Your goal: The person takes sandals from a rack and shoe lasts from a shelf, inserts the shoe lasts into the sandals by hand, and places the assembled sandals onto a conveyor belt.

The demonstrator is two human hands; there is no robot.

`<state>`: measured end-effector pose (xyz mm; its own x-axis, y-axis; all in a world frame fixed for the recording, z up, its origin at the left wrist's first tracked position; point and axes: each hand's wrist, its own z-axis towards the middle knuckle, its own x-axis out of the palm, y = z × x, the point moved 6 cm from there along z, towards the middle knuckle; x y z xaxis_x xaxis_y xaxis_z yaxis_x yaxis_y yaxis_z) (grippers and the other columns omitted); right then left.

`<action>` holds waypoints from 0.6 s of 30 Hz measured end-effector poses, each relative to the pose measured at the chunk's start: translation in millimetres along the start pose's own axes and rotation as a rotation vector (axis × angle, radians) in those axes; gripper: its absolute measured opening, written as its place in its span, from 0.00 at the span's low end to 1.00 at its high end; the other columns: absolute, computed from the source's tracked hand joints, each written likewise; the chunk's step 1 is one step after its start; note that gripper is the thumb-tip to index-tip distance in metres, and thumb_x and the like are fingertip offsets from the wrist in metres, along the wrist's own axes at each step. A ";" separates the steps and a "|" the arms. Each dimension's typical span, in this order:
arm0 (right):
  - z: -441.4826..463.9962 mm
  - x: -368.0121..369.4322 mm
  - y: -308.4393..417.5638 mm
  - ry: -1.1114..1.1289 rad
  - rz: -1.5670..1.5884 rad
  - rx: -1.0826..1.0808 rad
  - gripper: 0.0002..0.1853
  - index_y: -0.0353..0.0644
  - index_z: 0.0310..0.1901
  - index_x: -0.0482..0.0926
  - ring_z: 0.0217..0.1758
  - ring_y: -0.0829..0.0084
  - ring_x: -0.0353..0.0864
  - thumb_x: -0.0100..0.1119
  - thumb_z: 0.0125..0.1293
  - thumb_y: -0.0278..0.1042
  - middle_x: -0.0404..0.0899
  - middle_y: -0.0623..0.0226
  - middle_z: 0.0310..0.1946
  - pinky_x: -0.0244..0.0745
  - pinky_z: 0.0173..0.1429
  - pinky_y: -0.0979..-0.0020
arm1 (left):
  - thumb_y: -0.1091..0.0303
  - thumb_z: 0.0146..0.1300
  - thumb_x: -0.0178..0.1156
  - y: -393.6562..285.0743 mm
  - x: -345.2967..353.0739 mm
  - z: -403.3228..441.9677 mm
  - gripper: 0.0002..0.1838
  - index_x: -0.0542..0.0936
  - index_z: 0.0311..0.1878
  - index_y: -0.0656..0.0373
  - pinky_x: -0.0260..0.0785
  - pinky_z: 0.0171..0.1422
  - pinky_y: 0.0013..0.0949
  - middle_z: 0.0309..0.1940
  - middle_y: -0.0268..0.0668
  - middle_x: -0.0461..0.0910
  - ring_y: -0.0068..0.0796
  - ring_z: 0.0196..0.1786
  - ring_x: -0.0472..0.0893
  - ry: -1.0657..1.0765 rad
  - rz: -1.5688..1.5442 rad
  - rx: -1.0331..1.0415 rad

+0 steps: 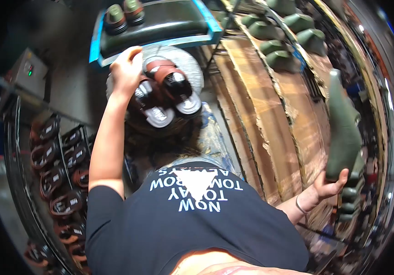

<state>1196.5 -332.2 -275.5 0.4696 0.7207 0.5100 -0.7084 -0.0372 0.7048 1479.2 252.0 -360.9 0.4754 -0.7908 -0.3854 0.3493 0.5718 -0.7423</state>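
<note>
Bordering the blue edge (pixel 178 43), left grip (pixel 126 71) is unclear; right grip (pixel 327 185) holds green last (pixel 342 130).

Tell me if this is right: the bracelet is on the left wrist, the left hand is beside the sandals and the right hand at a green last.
No: the bracelet is on the right wrist, not the left, as the head view shows. The left hand is beside the sandals and the right hand at the green last.
</note>
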 end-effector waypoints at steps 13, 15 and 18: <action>-130.6 228.3 -217.6 1.213 -0.605 0.314 0.41 0.33 0.74 0.66 0.69 0.53 0.78 0.72 0.66 0.45 0.78 0.42 0.64 0.70 0.74 0.59 | 0.74 0.59 0.52 109.1 89.3 23.3 0.23 0.85 0.56 0.65 0.70 0.71 0.43 0.56 0.53 0.84 0.49 0.63 0.82 0.664 0.296 -0.139; -139.5 251.7 -247.7 1.261 -0.767 0.023 0.47 0.34 0.74 0.65 0.64 0.46 0.80 0.74 0.62 0.54 0.79 0.41 0.61 0.72 0.71 0.55 | 0.75 0.60 0.52 111.5 90.1 23.5 0.23 0.84 0.58 0.63 0.70 0.72 0.43 0.57 0.52 0.84 0.49 0.63 0.81 0.638 0.300 -0.111; -148.9 277.0 -262.7 1.252 -0.820 0.070 0.48 0.34 0.72 0.67 0.56 0.46 0.83 0.76 0.59 0.59 0.84 0.45 0.51 0.71 0.69 0.54 | 0.76 0.61 0.52 125.0 91.2 29.0 0.24 0.84 0.60 0.62 0.68 0.74 0.42 0.58 0.51 0.84 0.48 0.65 0.80 0.604 0.257 -0.076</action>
<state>1434.2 -19.7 -392.8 -0.0559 0.6660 -0.7438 -0.4357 0.6540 0.6184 1589.6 257.7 -472.9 -0.0080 -0.6270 -0.7790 0.2167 0.7594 -0.6135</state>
